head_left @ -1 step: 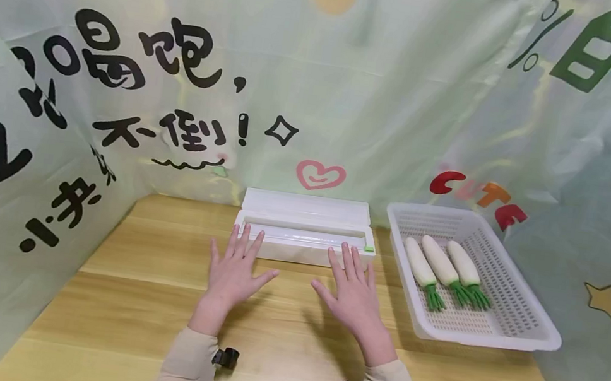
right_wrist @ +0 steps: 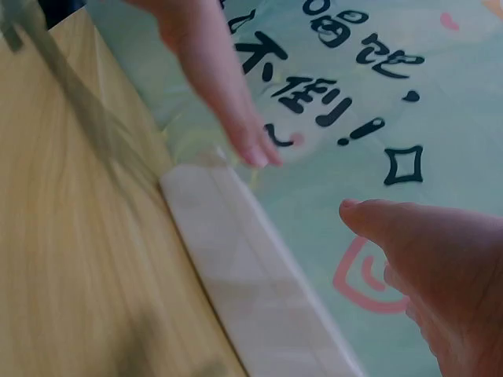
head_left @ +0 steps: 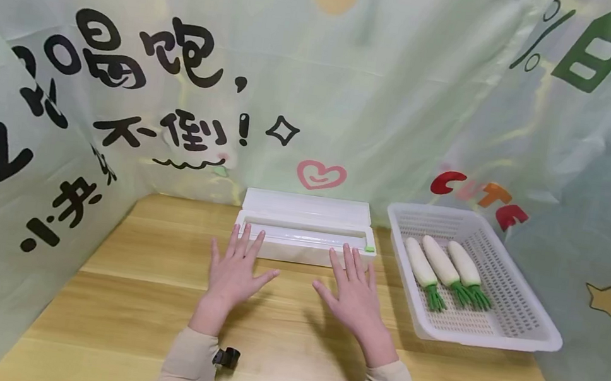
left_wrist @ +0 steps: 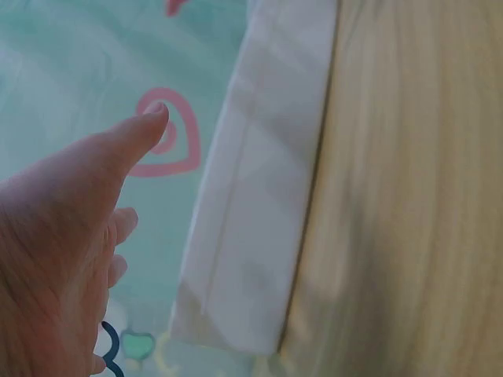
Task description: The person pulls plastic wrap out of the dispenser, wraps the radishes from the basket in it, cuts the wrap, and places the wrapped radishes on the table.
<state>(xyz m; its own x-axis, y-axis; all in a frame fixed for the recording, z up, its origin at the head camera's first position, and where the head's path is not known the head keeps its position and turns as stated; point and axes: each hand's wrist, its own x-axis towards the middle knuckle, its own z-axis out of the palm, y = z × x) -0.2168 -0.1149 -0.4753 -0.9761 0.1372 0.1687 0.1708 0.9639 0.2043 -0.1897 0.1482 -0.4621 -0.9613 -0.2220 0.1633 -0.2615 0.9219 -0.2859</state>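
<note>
Both hands hover palm down over the wooden table with fingers spread, holding nothing. My left hand (head_left: pixel 232 277) has its fingertips overlapping the front left of a long white box (head_left: pixel 298 254) in the head view. My right hand (head_left: pixel 356 298) overlaps the box's front right in the same way. The box's lid (head_left: pixel 306 206) is raised at the back, and a roll of clear film (head_left: pixel 300 235) shows inside. A small green piece (head_left: pixel 369 249) sits at its right end. In the left wrist view, the thumb (left_wrist: pixel 134 137) points toward the box's front face (left_wrist: pixel 259 188).
Right of the box stands a white perforated basket (head_left: pixel 521 299) with three white radishes (head_left: pixel 440 261) with green stems. The wooden table (head_left: pixel 155 299) carries everything. A printed cloth (head_left: pixel 274 72) encloses the back and sides, close behind the box.
</note>
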